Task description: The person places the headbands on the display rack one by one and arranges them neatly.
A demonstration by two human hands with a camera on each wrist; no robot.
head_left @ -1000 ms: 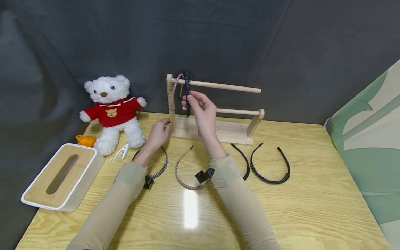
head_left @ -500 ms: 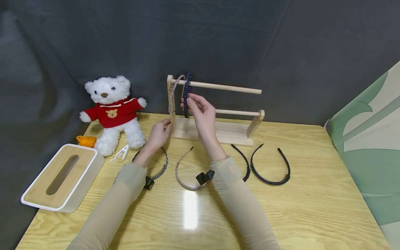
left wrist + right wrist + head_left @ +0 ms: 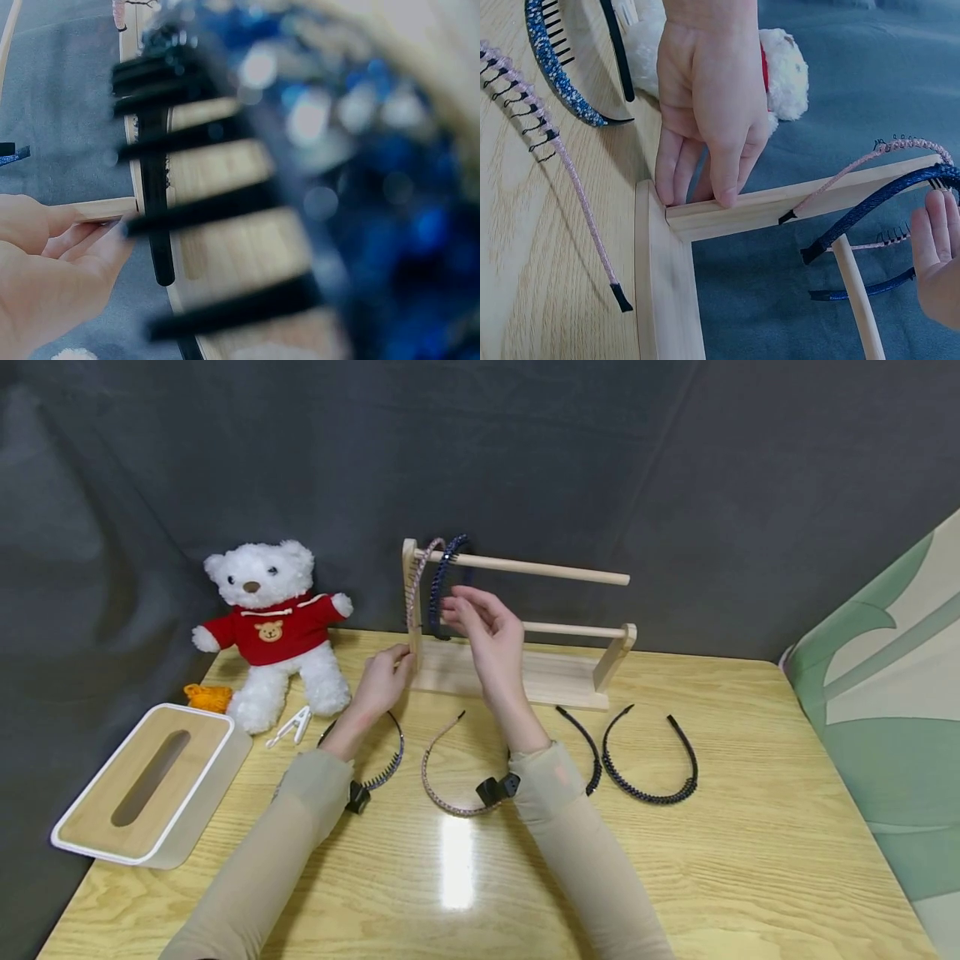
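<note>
A wooden rack (image 3: 540, 681) stands at the back of the table. On the left end of its top rod (image 3: 540, 567) hang a pink headband (image 3: 415, 577) and a dark blue headband (image 3: 442, 568). My right hand (image 3: 468, 610) hovers just right of the blue one with straight fingers and holds nothing; the right wrist view shows those fingers (image 3: 937, 247) beside the blue headband (image 3: 885, 202). My left hand (image 3: 386, 672) grips the foot of the rack's left post, thumb and fingers on the wood (image 3: 705, 112). A blurred blue toothed headband (image 3: 337, 187) fills the left wrist view.
Several headbands lie in front of the rack: a blue one (image 3: 390, 764), a pink one (image 3: 435, 793), a thin black one (image 3: 588, 747) and a dark toothed one (image 3: 648, 793). At left are a teddy bear (image 3: 270, 627), a tissue box (image 3: 142, 785) and a white clip (image 3: 291, 725).
My right hand has let go of the blue headband, which now hangs on the top rod nearer the pink one. The fingers have straightened. My left hand has stayed on the post.
</note>
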